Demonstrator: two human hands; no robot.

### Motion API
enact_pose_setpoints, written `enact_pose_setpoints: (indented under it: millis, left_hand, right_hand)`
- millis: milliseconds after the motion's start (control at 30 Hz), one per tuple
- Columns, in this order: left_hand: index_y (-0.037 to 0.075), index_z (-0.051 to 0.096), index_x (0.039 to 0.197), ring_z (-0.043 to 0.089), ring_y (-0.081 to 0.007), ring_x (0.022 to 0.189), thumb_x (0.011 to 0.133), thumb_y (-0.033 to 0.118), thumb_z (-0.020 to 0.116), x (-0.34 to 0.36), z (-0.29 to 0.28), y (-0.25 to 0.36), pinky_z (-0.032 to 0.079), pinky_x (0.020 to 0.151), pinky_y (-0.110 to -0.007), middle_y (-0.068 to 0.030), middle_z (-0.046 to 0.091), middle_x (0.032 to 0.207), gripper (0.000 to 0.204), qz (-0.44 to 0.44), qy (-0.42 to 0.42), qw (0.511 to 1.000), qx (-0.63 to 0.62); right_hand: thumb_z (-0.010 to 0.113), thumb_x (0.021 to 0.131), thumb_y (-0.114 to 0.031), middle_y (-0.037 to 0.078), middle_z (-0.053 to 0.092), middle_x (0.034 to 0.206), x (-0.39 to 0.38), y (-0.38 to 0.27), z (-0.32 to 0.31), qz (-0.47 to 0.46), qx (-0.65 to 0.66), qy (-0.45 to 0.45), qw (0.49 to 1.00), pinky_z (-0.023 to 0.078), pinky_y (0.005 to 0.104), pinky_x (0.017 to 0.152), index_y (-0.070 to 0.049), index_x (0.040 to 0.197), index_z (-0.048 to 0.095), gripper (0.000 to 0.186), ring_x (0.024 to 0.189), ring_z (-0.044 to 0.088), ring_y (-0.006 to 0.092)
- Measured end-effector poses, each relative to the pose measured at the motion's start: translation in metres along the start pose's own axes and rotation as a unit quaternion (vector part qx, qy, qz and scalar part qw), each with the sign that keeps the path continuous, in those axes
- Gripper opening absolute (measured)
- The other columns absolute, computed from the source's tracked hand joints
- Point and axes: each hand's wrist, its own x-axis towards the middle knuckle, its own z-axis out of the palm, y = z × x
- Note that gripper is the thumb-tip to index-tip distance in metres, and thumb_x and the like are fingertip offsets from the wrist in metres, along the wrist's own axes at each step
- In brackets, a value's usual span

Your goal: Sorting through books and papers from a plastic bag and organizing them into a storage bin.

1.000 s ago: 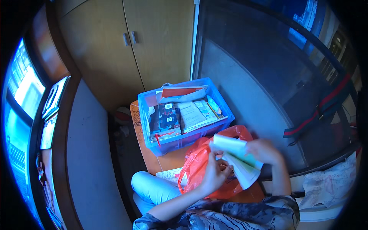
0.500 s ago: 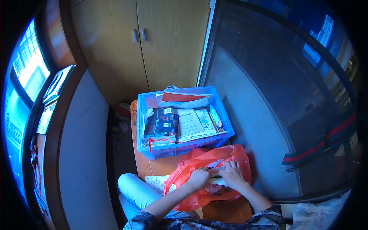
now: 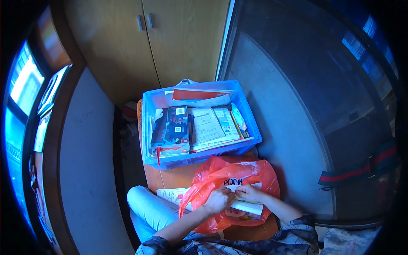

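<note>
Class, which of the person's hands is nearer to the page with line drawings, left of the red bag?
The left. The left hand is right of the page, over the red bag; the right hand is farther right, also over the bag.

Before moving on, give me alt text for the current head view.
A person's left hand and right hand hold white papers at the mouth of an open red plastic bag. Behind it, a blue plastic bin of books and printed sheets stands on a brown table.
</note>
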Motion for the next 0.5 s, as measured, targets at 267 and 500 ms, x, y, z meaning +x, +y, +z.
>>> enact_pose_setpoints:
  millis: [267, 500]
  left_hand:
    - [0.005, 0.065, 0.081, 0.057, -0.0198, 0.069, 0.067, 0.016, 0.067, -0.004, -0.008, -0.003, 0.050, 0.063, -0.032, -0.0041, 0.057, 0.076, 0.018, 0.097, 0.009, 0.990, 0.098]
    - [0.008, 0.069, 0.091, 0.063, -0.0251, 0.074, 0.072, 0.018, 0.066, 0.000, -0.003, -0.012, 0.052, 0.063, -0.037, -0.0083, 0.064, 0.081, 0.021, -0.050, -0.023, 0.997, 0.046]
  right_hand:
    - [0.048, 0.097, -0.016, -0.003, 0.055, 0.073, 0.005, 0.008, -0.003, 0.016, 0.059, -0.041, 0.997, 0.043, 0.0239, 0.061, -0.003, 0.084, 0.060, 0.022, 0.070, 0.049, 0.0046]
    - [0.060, 0.087, -0.016, 0.007, 0.066, 0.081, 0.003, -0.019, 0.006, -0.013, -0.172, 0.138, 0.975, 0.048, 0.0361, 0.064, -0.008, 0.088, 0.067, 0.011, 0.073, 0.063, 0.0256]
